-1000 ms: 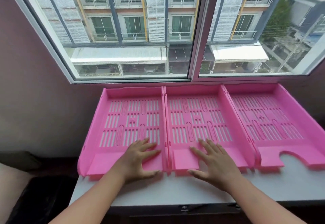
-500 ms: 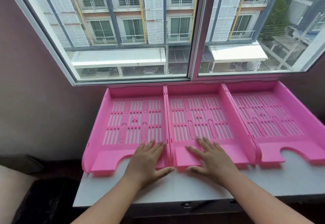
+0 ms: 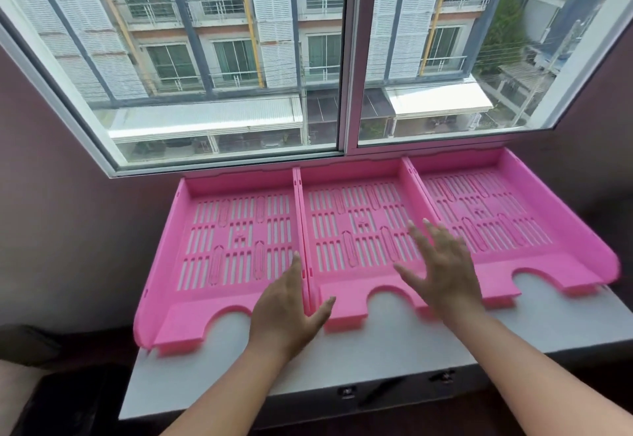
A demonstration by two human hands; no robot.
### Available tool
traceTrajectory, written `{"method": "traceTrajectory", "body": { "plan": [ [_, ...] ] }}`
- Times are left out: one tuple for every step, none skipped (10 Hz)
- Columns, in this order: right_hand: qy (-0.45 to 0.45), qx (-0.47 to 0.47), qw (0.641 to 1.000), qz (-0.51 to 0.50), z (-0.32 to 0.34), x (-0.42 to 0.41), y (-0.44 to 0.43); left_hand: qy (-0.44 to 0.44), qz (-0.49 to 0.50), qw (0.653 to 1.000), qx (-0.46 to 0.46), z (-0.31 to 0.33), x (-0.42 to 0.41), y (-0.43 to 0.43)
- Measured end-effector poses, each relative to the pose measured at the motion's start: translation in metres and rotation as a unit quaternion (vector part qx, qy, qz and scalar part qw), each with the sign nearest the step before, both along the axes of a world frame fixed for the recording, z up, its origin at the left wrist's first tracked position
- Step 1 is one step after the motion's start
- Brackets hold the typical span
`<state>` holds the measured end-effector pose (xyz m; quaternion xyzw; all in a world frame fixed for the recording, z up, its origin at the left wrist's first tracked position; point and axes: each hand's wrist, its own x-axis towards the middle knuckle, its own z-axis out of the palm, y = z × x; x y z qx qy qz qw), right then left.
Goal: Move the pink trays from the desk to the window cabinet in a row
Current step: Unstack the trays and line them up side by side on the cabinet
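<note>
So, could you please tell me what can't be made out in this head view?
- Left tray: near-right corner hidden by the left hand.
- Middle tray: front right hidden by the right hand.
- Right hand fingers: motion-blurred; contact unclear.
- Cabinet: right end cut off by the frame edge.

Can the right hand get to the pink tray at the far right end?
Probably yes. The right hand hovers open over the middle tray, and nothing lies between it and the right tray.

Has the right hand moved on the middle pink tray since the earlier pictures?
Yes. The right hand shifted right, from the middle pink tray front to the wall shared with the right tray, fingers spread and apparently lifted.
</note>
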<state>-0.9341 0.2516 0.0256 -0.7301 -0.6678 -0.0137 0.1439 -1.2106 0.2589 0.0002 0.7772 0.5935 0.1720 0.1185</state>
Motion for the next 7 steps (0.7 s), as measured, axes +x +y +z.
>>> {"method": "traceTrajectory", "body": {
  "plan": [
    [0.109, -0.043, 0.983, -0.137, -0.008, 0.025, -0.004, -0.026, 0.051, 0.998, -0.004, -0.002, 0.016, -0.006],
    [0.211, -0.095, 0.965, -0.125, -0.015, 0.034, -0.006, -0.04, 0.083, 0.996, -0.009, -0.008, 0.021, -0.008],
    [0.262, -0.095, 0.953, -0.117, -0.015, 0.041, -0.004, -0.045, 0.099, 0.994, -0.01, -0.01, 0.022, -0.008],
    [0.256, -0.099, 0.955, -0.111, -0.017, 0.043, -0.004, -0.043, 0.107, 0.993, -0.001, -0.011, 0.024, -0.009],
    [0.233, -0.156, 0.956, -0.084, -0.013, 0.046, -0.002, -0.035, 0.107, 0.994, 0.012, -0.009, 0.024, -0.009],
    [0.256, -0.195, 0.946, -0.038, -0.004, 0.056, -0.005, -0.014, 0.097, 0.995, 0.023, -0.003, 0.021, -0.014],
    [0.211, -0.143, 0.967, -0.027, -0.001, 0.072, -0.026, 0.039, 0.108, 0.993, 0.037, -0.004, 0.003, -0.033]
  ]
}}
